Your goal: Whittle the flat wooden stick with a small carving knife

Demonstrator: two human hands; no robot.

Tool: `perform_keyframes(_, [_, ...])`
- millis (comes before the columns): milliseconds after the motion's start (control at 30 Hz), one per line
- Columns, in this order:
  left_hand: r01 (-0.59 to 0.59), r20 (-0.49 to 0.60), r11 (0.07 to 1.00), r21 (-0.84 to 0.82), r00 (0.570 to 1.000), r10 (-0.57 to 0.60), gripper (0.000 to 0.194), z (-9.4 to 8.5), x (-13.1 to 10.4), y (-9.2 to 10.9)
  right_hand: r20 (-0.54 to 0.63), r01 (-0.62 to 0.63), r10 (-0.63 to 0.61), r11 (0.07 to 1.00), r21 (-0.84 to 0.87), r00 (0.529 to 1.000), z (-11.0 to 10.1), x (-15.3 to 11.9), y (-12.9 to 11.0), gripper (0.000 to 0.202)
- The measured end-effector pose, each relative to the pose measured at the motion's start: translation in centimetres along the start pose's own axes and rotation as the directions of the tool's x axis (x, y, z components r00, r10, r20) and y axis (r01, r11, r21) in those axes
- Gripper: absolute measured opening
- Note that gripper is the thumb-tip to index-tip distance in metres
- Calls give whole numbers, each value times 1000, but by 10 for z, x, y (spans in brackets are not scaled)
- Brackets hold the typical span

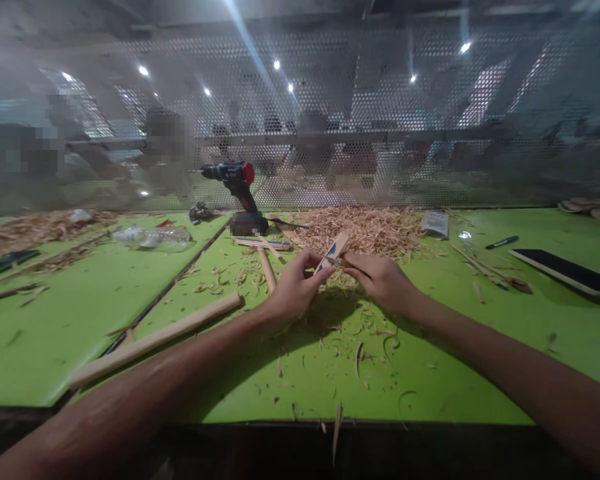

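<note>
My left hand is closed round a short flat strip of pale wood with blue marks on its face. In my right hand is a small carving knife, its handle mostly hidden by the fingers. The thin blade lies against the strip, close to my left thumb. Both hands are just above the green tabletop, where curled wood shavings are scattered. A thin wooden stick lies beyond my left wrist, near more blue-marked strips.
Behind my hands, a cordless drill stands upright beside a heap of shavings. A thick wooden rod lies left, near a plastic bottle. To the right are a pen and a tablet. A perforated screen rises behind.
</note>
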State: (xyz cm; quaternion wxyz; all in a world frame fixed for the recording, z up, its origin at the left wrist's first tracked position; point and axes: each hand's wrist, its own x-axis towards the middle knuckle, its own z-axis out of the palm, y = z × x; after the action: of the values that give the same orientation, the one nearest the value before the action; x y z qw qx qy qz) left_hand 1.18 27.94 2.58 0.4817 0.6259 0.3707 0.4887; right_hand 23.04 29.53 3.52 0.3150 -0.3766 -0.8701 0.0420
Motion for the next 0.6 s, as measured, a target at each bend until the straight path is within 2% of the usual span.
perform_keyframes(300, [-56,14,997,54,998,56,34,-4,4,1,-21,-22,21,999,-32,1000,-5,1,8,36])
perform_keyframes(467, [-5,31,997,74,1000,3,36,-5,5,-2,-49,-81,79,996,-45,996,-11,5,16,39])
perform_keyframes(533, [9,30,997,79,999,-11,38,-6,5,-4,-55,-98,97,995,-22,994,-13,6,24,39])
perform_keyframes(600, [19,37,997,77,999,-21,40,-7,5,-6,-69,-165,166,986,14,984,-18,7,37,42])
